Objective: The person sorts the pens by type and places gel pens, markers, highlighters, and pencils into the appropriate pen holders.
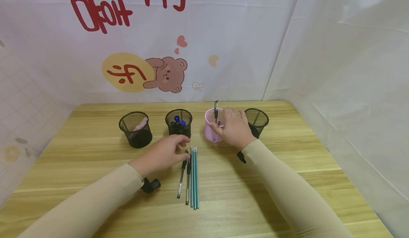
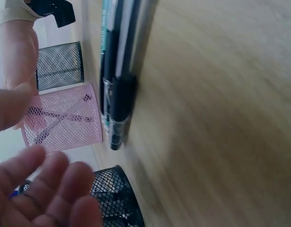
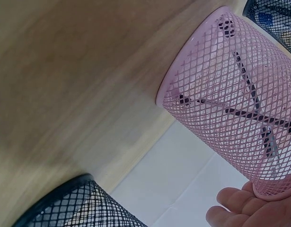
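Note:
My right hand [image 1: 235, 128] is at the rim of the pink mesh pen holder [image 1: 212, 136], its thumb and fingers spread apart. Two black-and-clear pens lean crossed inside that holder; one pen [image 1: 216, 111] sticks up past the rim. In the right wrist view, the fingers [image 3: 233, 208] lie beside the holder's rim. My left hand [image 1: 163, 154] hovers over the table with loosely bent fingers and nothing in them. Just beside it lie two clear gel pens [image 1: 187, 183] with black caps, and teal pencils [image 1: 194, 181] lie alongside them.
A black mesh holder [image 1: 136, 133] at left contains something pale pink. Another black holder [image 1: 179, 126] has blue- and black-ended markers [image 1: 183, 123] in it. A third black holder [image 1: 256, 115] stands right of the pink one, partly behind my right hand. White curtains enclose the wooden table [image 1: 223, 202].

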Motion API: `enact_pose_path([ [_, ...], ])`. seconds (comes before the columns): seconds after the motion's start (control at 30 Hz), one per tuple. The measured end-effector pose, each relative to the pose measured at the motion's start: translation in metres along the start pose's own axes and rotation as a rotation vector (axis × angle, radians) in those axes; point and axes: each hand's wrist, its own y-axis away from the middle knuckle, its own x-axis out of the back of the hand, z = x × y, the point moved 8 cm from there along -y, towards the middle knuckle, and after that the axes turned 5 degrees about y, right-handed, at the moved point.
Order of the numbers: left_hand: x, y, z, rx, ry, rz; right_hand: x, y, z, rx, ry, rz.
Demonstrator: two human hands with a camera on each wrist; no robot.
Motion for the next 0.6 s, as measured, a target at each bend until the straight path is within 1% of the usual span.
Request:
enact_pose_path([
  [0.1, -0.005, -0.001, -0.007, 0.042, -0.059, -0.036, -0.001, 0.0, 0.0, 0.001, -0.001, 0.0],
  [0.17, -0.007, -0.001, -0.011, 0.06, -0.104, -0.05, -0.001, 0.0, 0.001, 0.001, -0.005, 0.0],
  [0.3, -0.012, -0.003, -0.018, 0.088, -0.156, -0.082, -0.002, 0.0, 0.001, 0.003, -0.013, -0.006],
  [0.43, -0.017, -0.005, -0.022, 0.098, -0.171, -0.125, -0.002, 0.0, 0.002, 0.002, -0.013, -0.009],
  [0.6, -0.021, -0.007, -0.022, 0.089, -0.181, -0.161, -0.001, 0.0, 0.002, 0.0, -0.014, -0.003],
])
